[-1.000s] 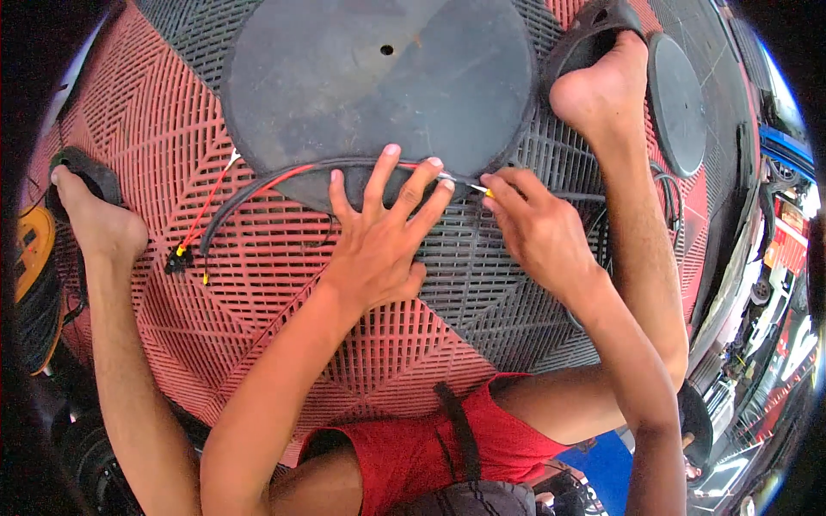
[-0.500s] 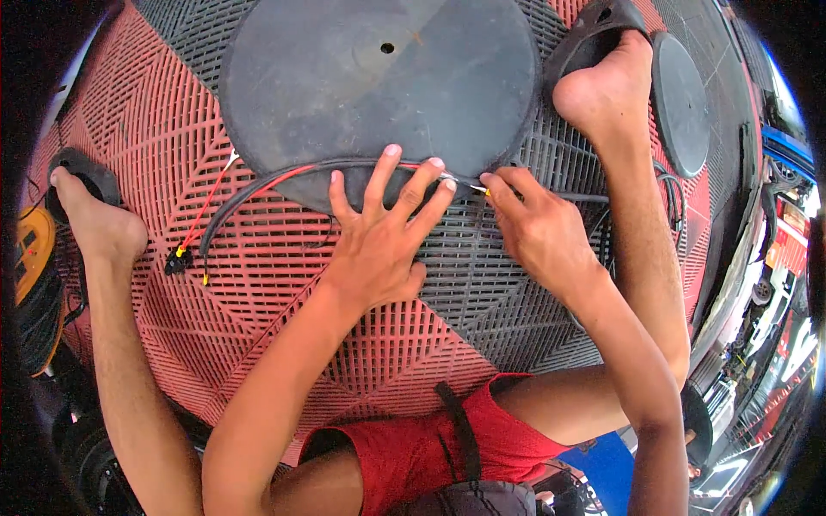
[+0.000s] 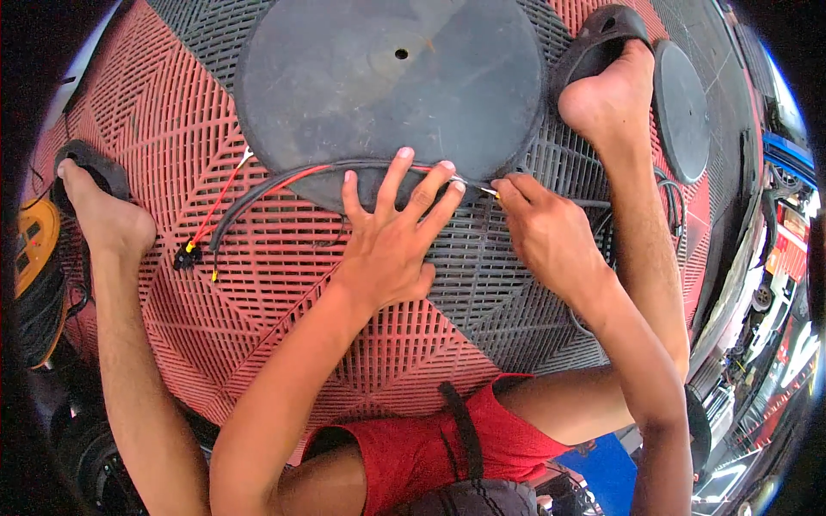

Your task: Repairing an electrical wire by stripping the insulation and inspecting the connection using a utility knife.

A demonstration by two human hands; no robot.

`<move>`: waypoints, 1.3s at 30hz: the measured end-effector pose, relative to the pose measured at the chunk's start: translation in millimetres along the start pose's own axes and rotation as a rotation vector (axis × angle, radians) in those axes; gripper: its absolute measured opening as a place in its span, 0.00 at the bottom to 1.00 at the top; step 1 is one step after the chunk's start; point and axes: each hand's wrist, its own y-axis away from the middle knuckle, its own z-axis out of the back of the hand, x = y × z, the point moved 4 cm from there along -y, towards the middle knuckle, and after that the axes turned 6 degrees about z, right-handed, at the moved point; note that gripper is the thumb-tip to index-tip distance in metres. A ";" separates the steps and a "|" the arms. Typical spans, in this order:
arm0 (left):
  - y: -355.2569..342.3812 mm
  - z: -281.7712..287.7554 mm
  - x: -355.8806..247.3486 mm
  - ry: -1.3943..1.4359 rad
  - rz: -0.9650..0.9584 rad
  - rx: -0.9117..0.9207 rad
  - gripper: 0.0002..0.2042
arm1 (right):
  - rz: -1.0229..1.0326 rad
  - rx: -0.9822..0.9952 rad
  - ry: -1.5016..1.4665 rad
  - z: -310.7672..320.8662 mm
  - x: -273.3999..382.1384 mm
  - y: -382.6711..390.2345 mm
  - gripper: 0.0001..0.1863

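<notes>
One small disc (image 3: 681,112), orange reel (image 3: 40,230) around; left hand (image 3: 389,248) overlaps cables (image 3: 268,186).

Black cable (image 3: 249,197) curving along a dark disc (image 3: 387,103)

I see the left hand (image 3: 391,249) palm down, fingers fanned, tips by the cable and its red wire (image 3: 301,176); the right hand (image 3: 555,228) pinches a slim pale-and-yellow piece (image 3: 489,189), just beside those fingertips; a black connector (image 3: 187,255) lies leftward on the red and grey slatted floor (image 3: 258,318); two bare feet (image 3: 607,99), heels out of dark slippers (image 3: 609,30), flank it all
</notes>
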 end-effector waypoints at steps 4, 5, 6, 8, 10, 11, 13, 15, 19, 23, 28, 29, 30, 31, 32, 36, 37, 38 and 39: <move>1.2 -1.3 2.3 0.020 -0.004 0.001 0.50 | 0.016 -0.076 -0.112 -3.2 -6.0 1.7 0.15; 0.1 -1.8 -0.1 0.027 -0.017 -0.002 0.50 | 0.009 -0.115 -0.142 -0.5 -8.9 4.7 0.13; -2.1 -2.8 -2.1 0.038 -0.023 -0.003 0.50 | 0.001 -0.109 -0.135 1.7 -10.7 6.7 0.13; -1.7 -3.2 0.4 0.019 -0.024 0.011 0.50 | -0.001 -0.116 -0.158 -0.9 -9.8 4.5 0.12; 6.2 0.1 8.0 -0.004 -0.004 0.028 0.50 | 0.030 -0.134 -0.185 -11.1 -4.3 -2.5 0.12; 3.8 0.3 5.4 0.014 -0.013 0.017 0.49 | 0.040 -0.136 -0.161 -7.4 -5.2 -0.9 0.12; 0.2 0.1 1.5 0.028 -0.026 0.007 0.49 | 0.031 -0.132 -0.144 -1.6 -6.6 2.8 0.13; -0.5 -1.0 0.7 0.026 -0.028 0.009 0.49 | 0.030 -0.136 -0.148 -2.7 -6.9 4.2 0.13; -5.1 -1.0 -4.2 0.030 -0.038 0.009 0.49 | 0.020 -0.125 -0.112 1.2 -8.9 7.3 0.13; 1.6 -0.7 3.3 0.007 -0.023 0.017 0.48 | 0.047 -0.120 -0.092 -8.5 -3.3 0.8 0.15; 0.0 -1.4 1.6 0.027 -0.025 0.015 0.49 | 0.006 -0.062 -0.015 -5.2 2.8 2.8 0.18; -0.2 -1.2 1.8 0.032 -0.026 0.013 0.49 | -0.006 -0.040 0.014 -5.8 3.4 3.5 0.19; 0.0 -1.3 2.0 0.032 -0.024 0.013 0.49 | -0.005 -0.040 0.013 -5.2 4.4 3.7 0.19; 0.4 -1.6 2.3 0.043 -0.018 0.017 0.49 | 0.003 -0.035 0.024 -4.2 5.8 3.5 0.20; 0.0 -1.5 2.0 0.057 -0.015 0.018 0.49 | 0.010 -0.031 0.040 -1.8 6.6 3.3 0.20; 1.0 -1.4 2.4 0.044 -0.021 0.003 0.49 | 0.011 -0.008 0.042 3.7 6.4 2.4 0.19; 1.7 -1.2 2.7 0.045 -0.021 0.003 0.49 | -0.010 0.024 0.024 4.0 5.7 3.0 0.19; 1.4 -1.1 2.1 0.049 -0.023 0.001 0.49 | -0.033 0.056 0.010 4.9 3.6 5.0 0.19; 1.5 -0.5 1.8 0.050 -0.024 -0.002 0.49 | -0.033 0.055 0.012 4.9 0.9 9.0 0.19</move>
